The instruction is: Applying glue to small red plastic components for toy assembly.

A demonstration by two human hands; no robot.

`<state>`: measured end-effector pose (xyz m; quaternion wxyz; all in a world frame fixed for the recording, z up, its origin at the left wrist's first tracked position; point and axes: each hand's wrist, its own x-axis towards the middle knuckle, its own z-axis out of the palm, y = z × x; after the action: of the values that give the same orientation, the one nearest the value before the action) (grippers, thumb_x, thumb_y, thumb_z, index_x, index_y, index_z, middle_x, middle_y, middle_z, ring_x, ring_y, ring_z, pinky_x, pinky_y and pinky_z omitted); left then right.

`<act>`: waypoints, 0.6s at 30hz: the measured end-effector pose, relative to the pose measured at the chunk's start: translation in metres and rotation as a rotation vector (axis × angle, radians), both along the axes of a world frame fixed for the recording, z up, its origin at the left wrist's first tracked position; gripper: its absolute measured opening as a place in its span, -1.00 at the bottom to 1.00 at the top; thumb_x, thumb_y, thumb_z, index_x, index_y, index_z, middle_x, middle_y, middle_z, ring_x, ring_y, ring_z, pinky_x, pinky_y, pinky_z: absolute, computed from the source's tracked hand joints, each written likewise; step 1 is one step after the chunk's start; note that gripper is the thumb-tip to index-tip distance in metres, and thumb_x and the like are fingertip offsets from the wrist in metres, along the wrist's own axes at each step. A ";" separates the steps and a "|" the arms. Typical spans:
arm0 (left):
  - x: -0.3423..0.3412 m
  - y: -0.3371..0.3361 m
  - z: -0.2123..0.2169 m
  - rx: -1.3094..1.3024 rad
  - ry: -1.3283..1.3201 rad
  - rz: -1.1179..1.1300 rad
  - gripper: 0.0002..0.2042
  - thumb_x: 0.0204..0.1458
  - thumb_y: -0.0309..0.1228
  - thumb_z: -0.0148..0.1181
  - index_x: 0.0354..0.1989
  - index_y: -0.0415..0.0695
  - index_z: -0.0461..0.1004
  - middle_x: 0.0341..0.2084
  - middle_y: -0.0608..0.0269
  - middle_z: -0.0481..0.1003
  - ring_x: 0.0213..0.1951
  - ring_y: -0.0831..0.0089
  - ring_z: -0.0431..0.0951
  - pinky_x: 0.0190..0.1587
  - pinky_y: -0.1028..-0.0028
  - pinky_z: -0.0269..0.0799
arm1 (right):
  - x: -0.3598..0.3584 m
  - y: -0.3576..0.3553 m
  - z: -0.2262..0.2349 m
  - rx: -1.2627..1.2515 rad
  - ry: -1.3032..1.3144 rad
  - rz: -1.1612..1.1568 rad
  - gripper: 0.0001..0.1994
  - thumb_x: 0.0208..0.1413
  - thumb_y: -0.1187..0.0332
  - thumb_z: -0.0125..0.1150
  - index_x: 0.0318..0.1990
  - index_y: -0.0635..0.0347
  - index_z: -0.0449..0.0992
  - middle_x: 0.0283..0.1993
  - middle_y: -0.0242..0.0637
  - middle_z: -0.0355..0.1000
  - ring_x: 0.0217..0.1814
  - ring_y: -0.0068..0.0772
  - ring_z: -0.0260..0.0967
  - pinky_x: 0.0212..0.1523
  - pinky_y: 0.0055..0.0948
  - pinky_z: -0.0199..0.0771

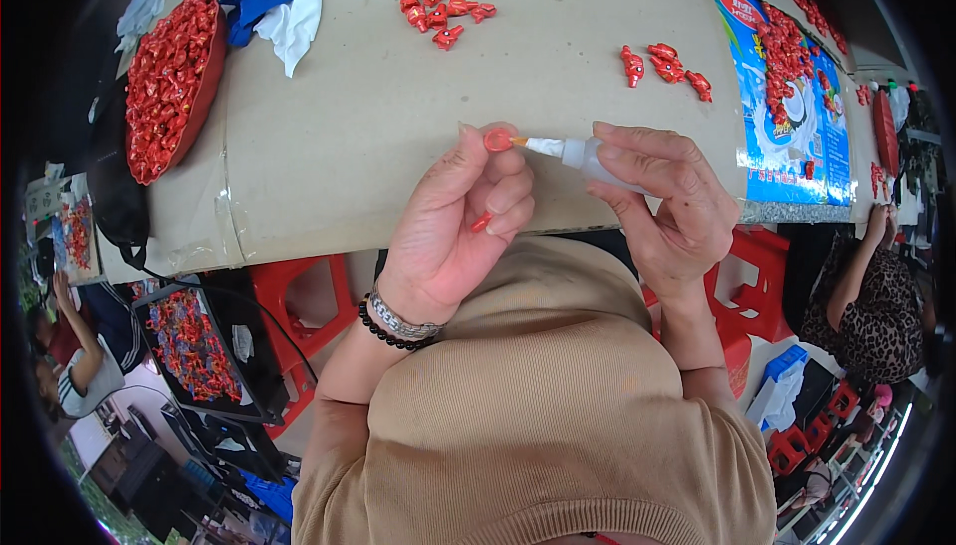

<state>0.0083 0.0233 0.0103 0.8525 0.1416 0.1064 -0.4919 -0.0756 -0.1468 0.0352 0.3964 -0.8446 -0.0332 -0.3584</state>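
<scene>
Between thumb and forefinger, my left hand [463, 208] pinches a small round red plastic piece [498, 139]. A second, narrow red piece [482, 222] shows among its curled lower fingers. My right hand [672, 191] grips a translucent white squeeze bottle [609, 161], tilted sideways, with white wrapping round its neck and a thin amber nozzle [520, 142]. The nozzle's tip is at the round piece's right edge; whether it touches I cannot tell. Beyond my hands lie a group of small red plastic parts [438, 19] and a smaller group of the same parts [667, 65].
A red tray [212, 82] heaped with red parts stands at the left, beside blue and white cloths [289, 17]. More red parts [787, 57] lie on a blue printed sheet [762, 171] at right. Red stools [752, 271] stand below the table [349, 136]. People work at both sides.
</scene>
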 end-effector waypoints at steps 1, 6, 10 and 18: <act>0.000 0.000 0.000 0.001 0.000 -0.001 -0.70 0.23 -0.17 -0.06 -0.22 -0.17 0.43 -0.42 0.39 0.40 -0.55 0.61 0.14 -0.53 0.62 0.10 | 0.000 0.000 0.000 0.004 0.005 -0.003 -0.69 -0.30 0.79 0.16 -0.33 0.29 0.56 -0.26 -0.19 0.53 -0.50 -0.55 0.40 -0.62 -0.61 0.30; 0.000 0.000 0.001 -0.002 -0.005 0.011 -0.72 0.23 -0.19 -0.06 -0.23 -0.16 0.42 -0.43 0.40 0.38 -0.54 0.61 0.14 -0.53 0.62 0.10 | -0.001 0.000 -0.002 0.026 0.018 -0.024 -0.70 -0.28 0.79 0.16 -0.33 0.29 0.56 -0.26 -0.19 0.53 -0.52 -0.58 0.38 -0.63 -0.61 0.28; 0.000 0.000 0.000 -0.005 -0.007 0.011 -0.74 0.23 -0.21 -0.05 -0.23 -0.17 0.40 -0.44 0.40 0.35 -0.54 0.61 0.14 -0.53 0.62 0.11 | -0.002 -0.001 -0.001 0.016 0.016 -0.029 -0.70 -0.28 0.79 0.16 -0.33 0.29 0.56 -0.27 -0.19 0.53 -0.53 -0.59 0.37 -0.64 -0.62 0.26; 0.000 0.000 -0.001 -0.017 -0.011 0.019 -0.76 0.23 -0.24 -0.03 -0.22 -0.18 0.41 -0.42 0.39 0.38 -0.55 0.61 0.15 -0.54 0.62 0.11 | -0.001 -0.001 -0.001 -0.001 0.009 -0.046 -0.70 -0.29 0.79 0.15 -0.34 0.29 0.57 -0.28 -0.20 0.53 -0.51 -0.56 0.39 -0.64 -0.61 0.26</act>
<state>0.0083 0.0235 0.0096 0.8587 0.1361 0.0989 -0.4840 -0.0770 -0.1480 0.0342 0.3876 -0.8469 -0.0120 -0.3638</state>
